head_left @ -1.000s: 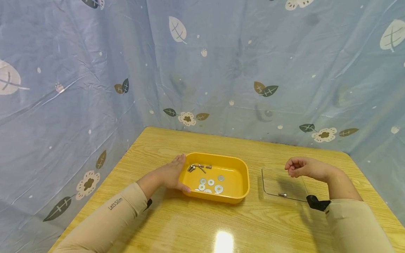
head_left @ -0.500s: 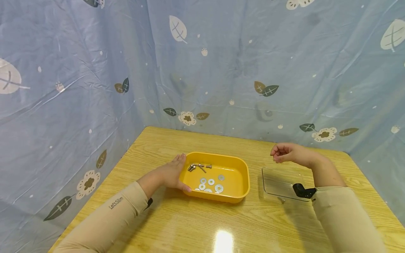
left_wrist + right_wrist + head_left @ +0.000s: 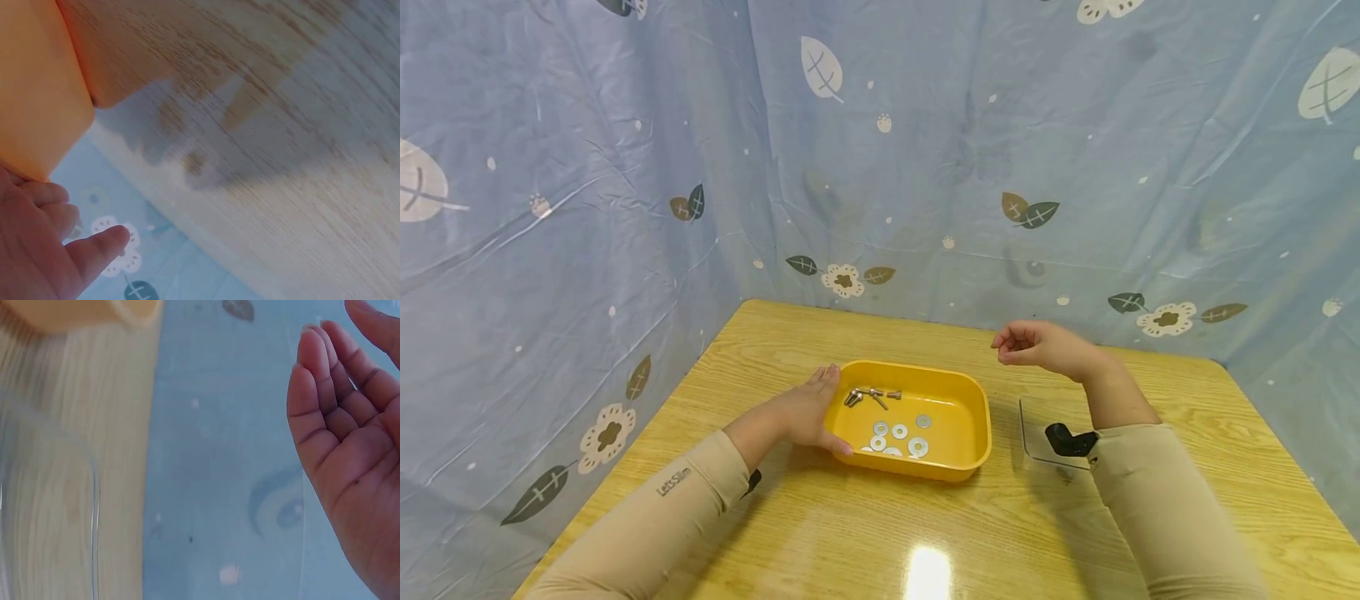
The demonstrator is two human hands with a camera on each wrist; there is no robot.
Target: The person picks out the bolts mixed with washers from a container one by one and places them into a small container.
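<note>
A yellow tray (image 3: 940, 375) stands on the table and holds several silver screws (image 3: 872, 394) at the back left and several flat washers (image 3: 899, 431) toward the front. My left hand (image 3: 801, 414) rests against its left end, fingers straight along the wall and thumb at the front. In the left wrist view, the fingers touch the tray's orange-looking wall (image 3: 37, 81). Raised behind and right of the tray, my right hand (image 3: 1048, 346) has loosely bent fingers and a bare palm. Below it lies a clear plastic box (image 3: 1024, 450), partly covered by the right forearm and wrist camera.
A small blurred screw (image 3: 1063, 475) shows through the clear box's front wall. Blue patterned cloth (image 3: 917, 183) hangs behind and to the left of the wooden table (image 3: 820, 517). A bright light reflection lies near the table's front.
My right hand has moved left and away from me, from above the clear box toward the tray's back right side. The left hand and tray have stayed still.
</note>
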